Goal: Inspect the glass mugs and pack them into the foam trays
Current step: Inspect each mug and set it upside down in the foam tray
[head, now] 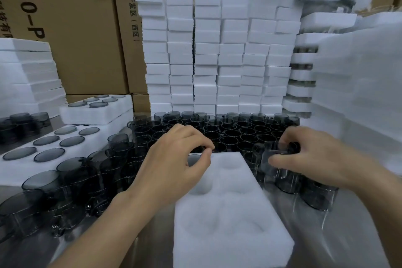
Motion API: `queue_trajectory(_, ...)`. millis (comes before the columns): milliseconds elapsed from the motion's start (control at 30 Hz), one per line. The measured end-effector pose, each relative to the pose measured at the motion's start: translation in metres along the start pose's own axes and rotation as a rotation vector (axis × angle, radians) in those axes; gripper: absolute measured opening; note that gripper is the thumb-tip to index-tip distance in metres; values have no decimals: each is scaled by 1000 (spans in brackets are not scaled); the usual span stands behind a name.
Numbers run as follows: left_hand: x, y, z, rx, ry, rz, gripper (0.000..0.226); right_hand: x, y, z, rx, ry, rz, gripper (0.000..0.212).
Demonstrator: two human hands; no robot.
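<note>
A white foam tray (230, 220) with several round pockets lies in front of me on the table. My left hand (174, 159) hovers over its far-left pocket, fingers curled and pinching the rim of a smoky glass mug (193, 160) that sits there, mostly hidden by the hand. The other pockets hold nothing. To the right of the tray, my right hand (322, 159) grips another smoky glass mug (272, 161), tilted, just above the loose mugs standing there.
Many dark glass mugs (228, 132) stand packed together behind the tray and along its left and right sides. Filled foam trays (71, 135) lie at left. Tall stacks of foam trays (206, 50) and cardboard boxes (76, 28) wall off the back.
</note>
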State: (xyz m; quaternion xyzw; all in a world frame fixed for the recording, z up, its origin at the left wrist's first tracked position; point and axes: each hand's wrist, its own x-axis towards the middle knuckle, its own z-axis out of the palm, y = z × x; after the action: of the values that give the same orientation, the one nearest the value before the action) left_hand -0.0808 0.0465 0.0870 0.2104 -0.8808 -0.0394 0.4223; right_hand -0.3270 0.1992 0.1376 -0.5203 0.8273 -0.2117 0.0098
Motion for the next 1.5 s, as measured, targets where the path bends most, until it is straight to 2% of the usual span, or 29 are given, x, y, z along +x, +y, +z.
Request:
queue_trajectory(67,0,0,1,-5,52,14,26,0,-2,0,105,161,-114,60)
queue_trajectory(133,1,0,1,-21,106,42,49,0,-10,9,168,331,-306,52)
queue_trajectory(233,2,3,-1,-47,182,81,72,0,-25,28,150,492,-563,59)
queue_trajectory(300,3,4,-2,-60,253,112,70,1,-34,41,122,580,-671,62)
queue_trajectory(400,5,6,-3,-62,356,171,51,1,-43,53,103,693,-778,62)
queue_trajectory(533,5,11,-6,-81,438,197,35,-1,-47,56,157,802,-815,64)
queue_trajectory(700,5,16,-10,-116,509,186,33,-7,-54,58,263,909,-851,61)
queue_trajectory(833,4,21,-12,-190,527,143,34,-9,-60,63,361,925,-863,63)
queue_trajectory(933,3,27,-11,-330,522,26,28,-10,-63,68,425,858,-820,79)
queue_trajectory(1033,10,30,-11,-685,449,-239,20,-9,-63,74,494,710,-760,93)
queue_trajectory(1133,14,27,-9,-1051,247,-626,42,-8,-64,82,519,629,-689,96)
queue_trajectory(1200,14,24,-7,-1236,138,-762,41,-8,-65,83,560,595,-676,95)
queue_trajectory(1367,13,20,-1,-1587,-15,-887,32,-12,-69,77,596,604,-756,95)
queue_trajectory(1500,13,16,2,-1637,-36,-887,33,-15,-71,76,587,604,-812,95)
